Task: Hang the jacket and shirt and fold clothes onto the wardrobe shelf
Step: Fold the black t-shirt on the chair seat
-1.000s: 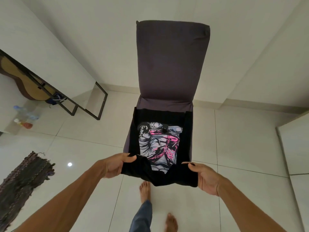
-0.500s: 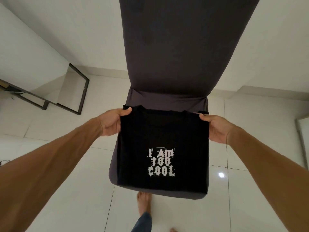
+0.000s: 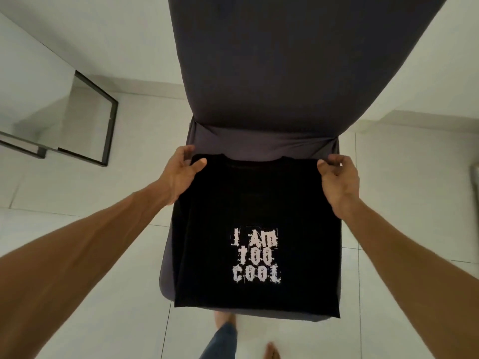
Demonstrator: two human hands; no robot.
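Here, much of the chair [image 3: 285,60] is hard to see: its tall dark back runs off the top of the picture, and most of its seat is hidden under the black shirt [image 3: 259,198]. The shirt lies folded flat on the seat, with the neck at the far side, near the chair back, and the white words "I AM TOO COOL" facing up. Its near edge reaches the front of the seat, and a thin strip of seat shows on the left side. What is folded underneath cannot be seen. The left hand [image 3: 181,174] pinches the far left corner of the shirt, with the thumb on top and the fingers curled round behind. The right hand [image 3: 339,177] pinches the far right corner the same way, and its fingertips are tucked out of sight. Both arms reach in from the bottom corners. Below the seat, one bare foot [image 3: 223,317] is half hidden by the chair, with a blue trouser leg [image 3: 220,340] over it. The other foot [image 3: 270,351] is cut off by the bottom edge. On the pale tiled floor [image 3: 77,198] at the left stands a black frame [image 3: 110,125] against the wall, well away from the chair, and it runs off the left edge.
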